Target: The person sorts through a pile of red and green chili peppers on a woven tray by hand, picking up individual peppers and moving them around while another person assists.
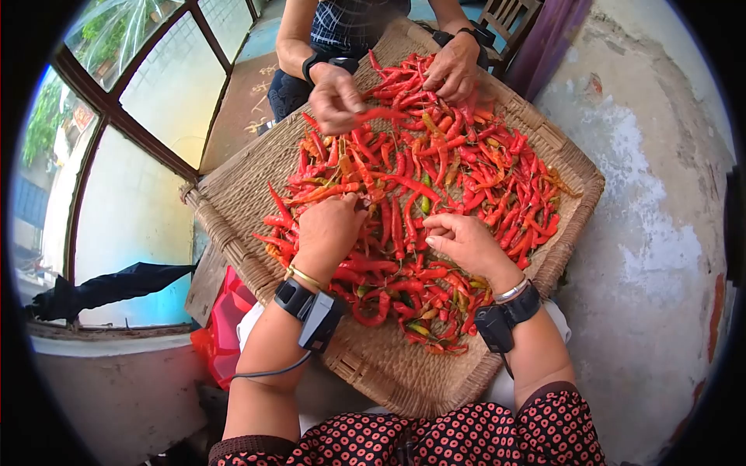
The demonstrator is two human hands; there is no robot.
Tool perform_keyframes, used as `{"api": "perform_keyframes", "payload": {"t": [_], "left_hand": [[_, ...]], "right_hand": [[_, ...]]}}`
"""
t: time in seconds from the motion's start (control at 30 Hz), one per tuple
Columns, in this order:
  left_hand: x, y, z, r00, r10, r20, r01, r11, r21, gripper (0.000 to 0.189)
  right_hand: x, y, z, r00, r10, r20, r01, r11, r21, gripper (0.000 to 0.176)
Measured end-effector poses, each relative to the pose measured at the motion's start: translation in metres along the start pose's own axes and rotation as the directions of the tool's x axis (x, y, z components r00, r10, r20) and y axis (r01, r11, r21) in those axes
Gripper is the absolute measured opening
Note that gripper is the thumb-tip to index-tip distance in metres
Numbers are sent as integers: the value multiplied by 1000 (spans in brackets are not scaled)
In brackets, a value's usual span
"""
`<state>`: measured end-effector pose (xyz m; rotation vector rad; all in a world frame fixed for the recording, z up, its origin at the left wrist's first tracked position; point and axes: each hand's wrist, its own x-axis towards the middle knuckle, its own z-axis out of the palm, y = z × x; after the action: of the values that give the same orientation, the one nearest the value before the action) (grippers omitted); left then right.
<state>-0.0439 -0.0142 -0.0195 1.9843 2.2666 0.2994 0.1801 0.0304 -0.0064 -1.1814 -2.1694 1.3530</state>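
Note:
Many red chili peppers [398,225], with some orange, yellow and green ones among them, lie heaped in a square woven basket tray [249,182]. My left hand [330,227] is over the left part of the heap, its fingers bent down and closed at the peppers; what they pinch is hidden. On the right, my right hand [468,245] rests low over the chilies, thumb and bent fingers a little apart, with no pepper clearly held. A long red chili [412,185] lies between and just beyond my hands.
Across the tray, another person's hand [336,99] holds a red chili, and their other hand [454,66] touches the heap. Framed window panes [136,202] and a dark folded umbrella [116,291] are at left. A rough wall [637,202] stands close at right; a red plastic bag [225,334] is lower left.

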Motion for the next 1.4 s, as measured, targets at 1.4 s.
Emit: {"api": "perform_keyframes", "payload": {"t": [1.4], "left_hand": [[-5, 16, -9, 829, 463, -315, -529, 831, -171, 16]], "right_hand": [[-1, -2, 12, 997, 68, 47, -82, 844, 530, 31]]}}
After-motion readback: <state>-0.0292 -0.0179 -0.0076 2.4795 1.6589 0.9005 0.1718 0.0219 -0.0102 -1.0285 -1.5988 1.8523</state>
